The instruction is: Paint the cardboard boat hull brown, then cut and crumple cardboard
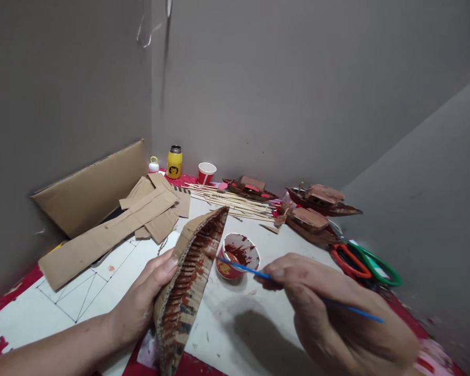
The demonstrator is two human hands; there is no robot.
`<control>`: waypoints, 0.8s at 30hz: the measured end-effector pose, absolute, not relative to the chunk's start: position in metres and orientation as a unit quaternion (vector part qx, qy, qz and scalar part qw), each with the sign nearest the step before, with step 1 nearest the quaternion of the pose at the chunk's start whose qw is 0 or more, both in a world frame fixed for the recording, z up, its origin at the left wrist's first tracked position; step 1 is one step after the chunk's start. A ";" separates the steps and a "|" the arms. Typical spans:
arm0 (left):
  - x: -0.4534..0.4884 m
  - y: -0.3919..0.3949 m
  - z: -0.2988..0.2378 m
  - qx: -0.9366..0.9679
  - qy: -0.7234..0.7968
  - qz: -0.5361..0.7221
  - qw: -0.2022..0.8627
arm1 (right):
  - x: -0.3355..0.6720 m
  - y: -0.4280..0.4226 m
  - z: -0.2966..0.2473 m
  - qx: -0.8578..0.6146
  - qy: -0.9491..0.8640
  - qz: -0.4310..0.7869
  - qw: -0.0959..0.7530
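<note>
My left hand (143, 300) grips a long boat-shaped piece of corrugated cardboard (191, 271), partly smeared with brown paint, holding it on edge. My right hand (329, 308) pinches a thin blue paintbrush (245, 268). The brush tip reaches into a small red and white paper cup (238, 255) with brown paint inside, which stands just right of the cardboard piece.
Brown painted cardboard boats (317, 209) and bamboo sticks (231, 201) lie at the back. Orange and green scissors (366, 263) rest at the right. Cardboard strips (113, 230), a yellow bottle (174, 162) and a paper cup (206, 172) lie left and rear. White paper (82, 292) covers the table.
</note>
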State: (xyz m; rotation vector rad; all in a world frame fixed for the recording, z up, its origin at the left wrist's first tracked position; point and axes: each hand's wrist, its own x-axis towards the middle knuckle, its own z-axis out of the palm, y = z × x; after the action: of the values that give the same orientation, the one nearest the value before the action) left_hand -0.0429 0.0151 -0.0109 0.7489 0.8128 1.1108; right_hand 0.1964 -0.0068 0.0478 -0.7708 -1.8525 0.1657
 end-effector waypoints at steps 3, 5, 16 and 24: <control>-0.043 0.014 -0.014 0.328 0.381 0.497 0.707 | 0.193 -0.007 0.050 -0.301 -0.798 0.076 0.516; -0.042 0.013 -0.012 0.329 0.370 0.476 0.727 | 0.199 -0.006 0.050 -0.310 -0.797 0.056 0.516; -0.039 0.012 0.000 0.347 0.339 0.443 0.754 | 0.194 -0.013 0.058 -0.306 -0.824 0.064 0.472; -0.040 0.012 -0.001 0.342 0.341 0.441 0.756 | 0.202 -0.015 0.052 -0.362 -0.775 0.007 0.518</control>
State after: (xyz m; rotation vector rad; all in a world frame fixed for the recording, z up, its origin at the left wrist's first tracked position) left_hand -0.0398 0.0117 -0.0013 0.7457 0.7426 0.9624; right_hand 0.2022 -0.0155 0.0517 -0.8681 -1.8598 0.0179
